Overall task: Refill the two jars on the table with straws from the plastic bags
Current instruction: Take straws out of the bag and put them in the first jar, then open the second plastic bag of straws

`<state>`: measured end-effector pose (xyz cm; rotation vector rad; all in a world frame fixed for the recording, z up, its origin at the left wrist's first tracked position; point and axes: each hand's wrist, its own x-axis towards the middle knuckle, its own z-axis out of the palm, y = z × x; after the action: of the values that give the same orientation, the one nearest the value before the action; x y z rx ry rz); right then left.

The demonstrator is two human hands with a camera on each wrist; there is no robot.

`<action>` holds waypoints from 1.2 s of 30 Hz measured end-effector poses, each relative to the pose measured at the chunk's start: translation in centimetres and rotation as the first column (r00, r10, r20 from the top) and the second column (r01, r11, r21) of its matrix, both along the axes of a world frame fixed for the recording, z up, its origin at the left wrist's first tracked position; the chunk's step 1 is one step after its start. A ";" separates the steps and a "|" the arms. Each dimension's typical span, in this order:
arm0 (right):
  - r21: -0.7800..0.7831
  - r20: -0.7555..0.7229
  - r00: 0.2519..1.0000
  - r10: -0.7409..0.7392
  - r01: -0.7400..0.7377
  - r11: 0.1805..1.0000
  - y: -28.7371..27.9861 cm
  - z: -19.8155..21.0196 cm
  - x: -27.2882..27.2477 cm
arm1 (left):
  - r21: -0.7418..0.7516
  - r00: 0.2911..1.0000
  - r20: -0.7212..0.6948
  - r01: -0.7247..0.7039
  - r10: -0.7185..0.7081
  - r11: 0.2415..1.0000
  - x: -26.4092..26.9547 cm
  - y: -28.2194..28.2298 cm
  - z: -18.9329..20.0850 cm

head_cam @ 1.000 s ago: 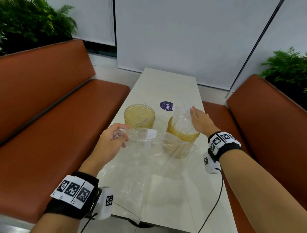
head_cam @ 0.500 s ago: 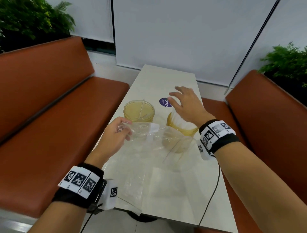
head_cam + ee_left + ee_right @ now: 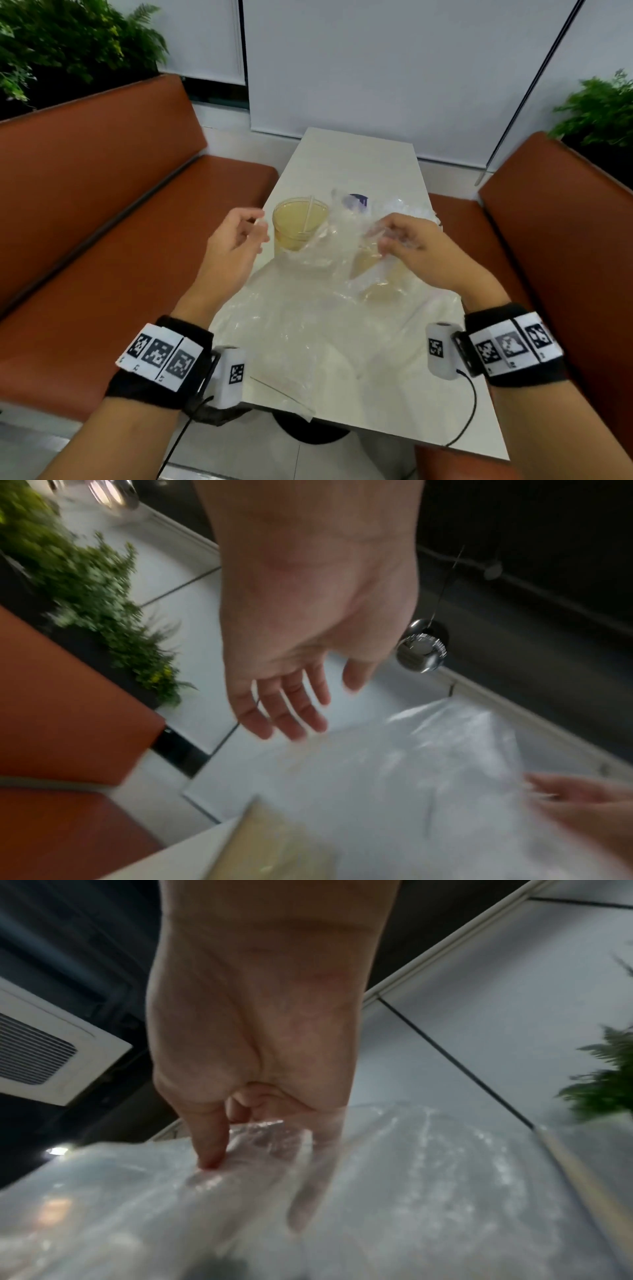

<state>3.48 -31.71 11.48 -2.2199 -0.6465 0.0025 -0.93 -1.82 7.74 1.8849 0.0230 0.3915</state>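
Note:
Two amber jars stand mid-table. The left jar (image 3: 298, 226) holds a single straw (image 3: 307, 216). The right jar (image 3: 368, 263) shows only dimly through a clear plastic bag (image 3: 339, 240) raised in front of it. My right hand (image 3: 383, 236) pinches this bag's upper edge, and in the right wrist view the fingers (image 3: 212, 1150) press into the bag's film (image 3: 411, 1177). My left hand (image 3: 257, 229) hovers just left of the left jar, fingers loose and holding nothing, as the left wrist view confirms (image 3: 301, 718). A second clear bag (image 3: 301, 329) lies flat on the near table.
The narrow white table (image 3: 356, 161) runs away from me between two orange benches (image 3: 120, 222) (image 3: 555, 222). A purple sticker (image 3: 356, 202) lies behind the jars. Green plants stand at the far left and far right. A black cable (image 3: 472, 404) trails from my right wrist.
My left hand has let go of the bag and drawn left. My right hand has come back from above the right jar and taken hold of the bag.

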 end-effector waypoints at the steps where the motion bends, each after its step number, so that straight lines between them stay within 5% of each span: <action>1: 0.030 -0.043 0.999 -0.016 0.018 0.999 -0.6 -0.2 0.2 | 0.130 0.996 -0.053 -0.061 0.068 0.990 0.0 1.1 -1.2; 3: 0.080 -0.153 0.987 -0.056 0.069 0.994 -1.7 -1.1 1.0 | 0.377 0.953 -0.243 -0.080 0.182 0.923 0.0 3.1 -4.3; 7: -0.139 -0.203 0.951 -0.234 0.209 0.968 -1.8 -5.0 2.6 | 0.614 0.696 -0.623 0.153 0.357 0.774 -1.1 5.2 -10.0; 9: -0.296 -0.017 0.947 -0.322 0.303 0.906 -0.7 -6.7 1.8 | 0.623 0.603 -0.692 0.221 0.397 0.750 -2.0 5.5 -11.4; 13: -0.274 0.340 0.907 -0.247 0.347 0.897 2.5 -10.5 -2.0 | 0.620 0.539 -0.727 0.248 0.426 0.744 -2.8 6.3 -12.7; 16: -0.542 0.253 0.948 -0.193 0.304 0.783 4.9 -14.3 -4.5 | 0.603 0.572 -0.706 0.174 0.418 0.779 -3.1 6.8 -12.4; 19: -0.715 -0.008 0.974 -0.224 0.151 0.682 5.9 -17.5 -5.2 | 0.749 0.700 -0.520 0.101 0.488 0.654 -3.6 6.3 -8.5; 23: -0.732 -0.141 0.975 -0.172 0.014 0.682 6.4 -19.9 -4.8 | 0.799 0.897 -0.253 -0.019 0.363 0.602 -4.0 4.9 -2.1; 29: -0.677 -0.247 0.962 -0.116 -0.085 0.731 6.8 -21.4 -4.5 | 0.805 0.968 -0.152 0.004 0.201 0.593 -3.5 1.2 4.3; 31: -0.512 -0.150 0.975 -0.164 0.065 0.857 6.7 -19.9 -4.0 | 0.802 0.981 -0.100 -0.020 0.168 0.597 -3.1 0.8 5.3; 33: -0.225 0.136 0.957 -0.255 0.280 0.933 6.9 -17.2 -3.5 | 0.819 0.990 -0.051 -0.034 0.131 0.573 -2.9 0.5 6.1; 36: 0.016 0.497 0.845 -0.197 0.218 0.976 7.7 -11.0 -3.0 | 0.836 0.998 0.013 -0.048 0.067 0.546 -2.8 -0.1 7.0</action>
<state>0.48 -23.98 0.48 -2.3323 -0.6733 -0.6954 -3.75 -1.88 14.73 2.8700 -0.1140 0.4744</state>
